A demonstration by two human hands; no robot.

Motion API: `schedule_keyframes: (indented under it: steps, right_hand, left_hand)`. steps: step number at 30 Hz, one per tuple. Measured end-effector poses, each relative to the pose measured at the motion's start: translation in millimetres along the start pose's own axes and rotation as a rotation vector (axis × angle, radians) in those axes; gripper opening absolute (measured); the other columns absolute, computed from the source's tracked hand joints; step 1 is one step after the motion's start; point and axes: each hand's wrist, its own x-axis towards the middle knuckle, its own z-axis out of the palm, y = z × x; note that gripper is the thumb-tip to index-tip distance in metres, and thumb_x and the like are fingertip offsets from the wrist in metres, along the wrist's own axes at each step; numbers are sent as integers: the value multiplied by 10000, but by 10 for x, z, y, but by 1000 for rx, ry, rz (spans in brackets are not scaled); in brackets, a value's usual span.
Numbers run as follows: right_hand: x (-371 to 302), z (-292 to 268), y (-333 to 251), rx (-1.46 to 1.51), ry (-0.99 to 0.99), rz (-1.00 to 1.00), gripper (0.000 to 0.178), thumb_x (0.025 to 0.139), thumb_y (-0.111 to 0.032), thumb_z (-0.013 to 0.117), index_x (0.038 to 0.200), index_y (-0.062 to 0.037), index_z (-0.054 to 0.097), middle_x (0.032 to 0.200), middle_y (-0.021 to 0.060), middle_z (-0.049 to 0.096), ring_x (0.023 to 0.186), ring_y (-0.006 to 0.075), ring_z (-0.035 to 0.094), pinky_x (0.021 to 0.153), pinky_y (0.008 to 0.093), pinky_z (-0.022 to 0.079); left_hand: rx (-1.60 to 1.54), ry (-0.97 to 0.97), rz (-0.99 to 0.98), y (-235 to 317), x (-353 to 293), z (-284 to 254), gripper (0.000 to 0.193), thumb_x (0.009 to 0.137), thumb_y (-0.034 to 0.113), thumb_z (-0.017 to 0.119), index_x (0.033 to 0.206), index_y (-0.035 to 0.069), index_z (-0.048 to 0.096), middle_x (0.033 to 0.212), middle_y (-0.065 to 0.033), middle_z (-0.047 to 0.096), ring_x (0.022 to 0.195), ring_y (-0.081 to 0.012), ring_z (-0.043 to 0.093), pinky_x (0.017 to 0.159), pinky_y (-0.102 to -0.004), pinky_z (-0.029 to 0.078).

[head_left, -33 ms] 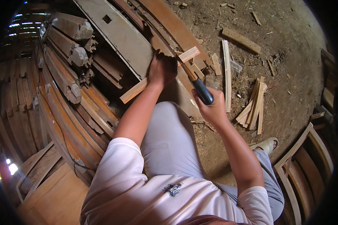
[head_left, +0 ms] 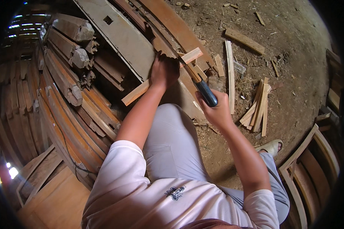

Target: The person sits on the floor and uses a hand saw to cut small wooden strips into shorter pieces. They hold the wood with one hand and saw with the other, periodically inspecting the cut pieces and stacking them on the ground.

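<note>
A pale wooden strip (head_left: 137, 93) lies crosswise over the worn brown workbench boards (head_left: 176, 21). My left hand (head_left: 165, 71) presses down on the strip with its fingers curled over it, largely in shadow. My right hand (head_left: 215, 108) is wrapped round the black handle of a handsaw (head_left: 206, 92). Its narrow blade, seen nearly edge-on, points away and to the left and meets the strip just right of my left hand. The far end of the strip sticks out beyond the blade. Where the blade touches the wood is too small to make out.
Long timbers (head_left: 65, 122) are stacked at the left. Right of the bench, a bundle of thin wooden strips (head_left: 260, 105), a long strip (head_left: 229, 74) and a short plank (head_left: 244, 41) lie on the dirt floor among shavings. Curved wooden frames (head_left: 294, 191) stand at the lower right.
</note>
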Motion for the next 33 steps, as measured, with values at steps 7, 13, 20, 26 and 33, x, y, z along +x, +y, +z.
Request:
schedule_keyframes:
  steps: [7, 13, 20, 26, 33]
  right_hand:
    - [-936, -764, -137, -105, -89, -2, 68, 783, -30, 700, 839, 5, 682, 642, 132, 633, 579, 196, 677, 591, 311, 509]
    - [-396, -328, -41, -71, 26, -113, 75, 799, -44, 700, 834, 19, 678, 627, 116, 623, 548, 177, 636, 566, 316, 492]
    - [-245, -43, 226, 22, 10, -41, 63, 798, -51, 706, 835, -2, 692, 641, 116, 642, 559, 169, 647, 584, 311, 508]
    - [-1059, -704, 321, -88, -45, -133, 92, 744, -23, 676, 832, -4, 690, 657, 90, 656, 574, 208, 679, 609, 310, 528]
    - [-67, 55, 447, 156, 40, -17, 74, 795, -53, 699, 826, 8, 673, 626, 80, 610, 552, 131, 601, 557, 294, 479]
  left_hand:
    - [3, 37, -61, -205, -107, 264, 191, 863, 176, 604, 823, 67, 755, 896, -195, 725, 978, -371, 669, 1164, -491, 371]
    - [-21, -63, -70, -47, -42, 60, 208, 885, 174, 578, 838, 67, 750, 873, -196, 719, 992, -363, 661, 1168, -481, 369]
    - [88, 299, -121, -259, -226, 485, 237, 920, 132, 552, 801, 30, 729, 867, -256, 699, 1024, -402, 652, 1209, -456, 321]
    - [30, 73, -155, -123, -111, 178, 234, 899, 95, 558, 773, -12, 724, 934, -284, 700, 1096, -418, 631, 1221, -464, 320]
    - [-71, -147, -65, 67, 83, -94, 158, 838, 111, 626, 890, 36, 755, 970, -212, 734, 1051, -381, 660, 1148, -462, 392]
